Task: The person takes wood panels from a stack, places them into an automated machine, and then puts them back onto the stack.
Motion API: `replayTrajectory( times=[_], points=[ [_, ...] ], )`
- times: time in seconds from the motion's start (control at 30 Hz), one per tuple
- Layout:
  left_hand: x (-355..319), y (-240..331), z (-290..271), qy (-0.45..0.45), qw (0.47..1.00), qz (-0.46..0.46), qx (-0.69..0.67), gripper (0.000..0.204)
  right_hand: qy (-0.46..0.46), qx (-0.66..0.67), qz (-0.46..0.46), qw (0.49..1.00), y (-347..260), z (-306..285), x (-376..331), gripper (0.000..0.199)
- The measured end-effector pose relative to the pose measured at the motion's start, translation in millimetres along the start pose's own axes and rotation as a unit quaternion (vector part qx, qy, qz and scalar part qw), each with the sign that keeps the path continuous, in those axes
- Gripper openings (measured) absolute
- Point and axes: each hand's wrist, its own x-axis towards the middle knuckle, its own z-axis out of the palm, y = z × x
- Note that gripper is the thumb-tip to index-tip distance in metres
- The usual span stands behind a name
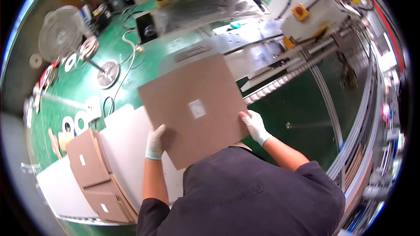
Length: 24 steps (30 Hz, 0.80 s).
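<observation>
A square brown cardboard sheet [188, 126] with a small white label [197, 109] in its middle is held up in front of me, tilted. My left hand [155, 142], in a white glove, grips its lower left edge with the thumb on top. On the right edge, my right hand [255, 126] closes in a white glove, its bare thumb tip on the face of the sheet. The fingers under the sheet are hidden on both sides.
Flat brown cardboard pieces [89, 161] lie stacked on a white table [124, 142] to my left. A metal machine bed with a roller strip [271, 88] stands ahead. Farther off are a floor fan [61, 35] and a red button box [300, 12]. Cables cross the green floor.
</observation>
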Motion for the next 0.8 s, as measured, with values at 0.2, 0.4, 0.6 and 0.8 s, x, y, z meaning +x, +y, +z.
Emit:
replayTrajectory(
  times=[0.2, 0.4, 0.6, 0.8],
  points=[
    [75.1, -65.9, 94.6, -0.132, 0.972, -0.086, 0.173, 0.047, 0.333, 0.050, 0.057, 0.940, 115.4, -41.8, -69.8, 0.057],
    [71.5, -114.8, 113.8, -0.124, 0.951, -0.115, 0.258, 0.032, 0.390, 0.303, 0.151, 0.856, 170.6, -48.3, -104.4, 0.048],
    [95.2, -81.0, 108.7, -0.111, 0.926, 0.015, 0.361, 0.034, 0.234, 0.608, 0.255, 0.715, 105.9, -39.3, -86.2, 0.045],
    [133.1, -32.4, 79.6, 0.013, 0.748, 0.304, 0.590, 0.028, -0.043, 0.593, 0.261, 0.761, 46.1, -63.2, -52.2, 0.051]
  ],
)
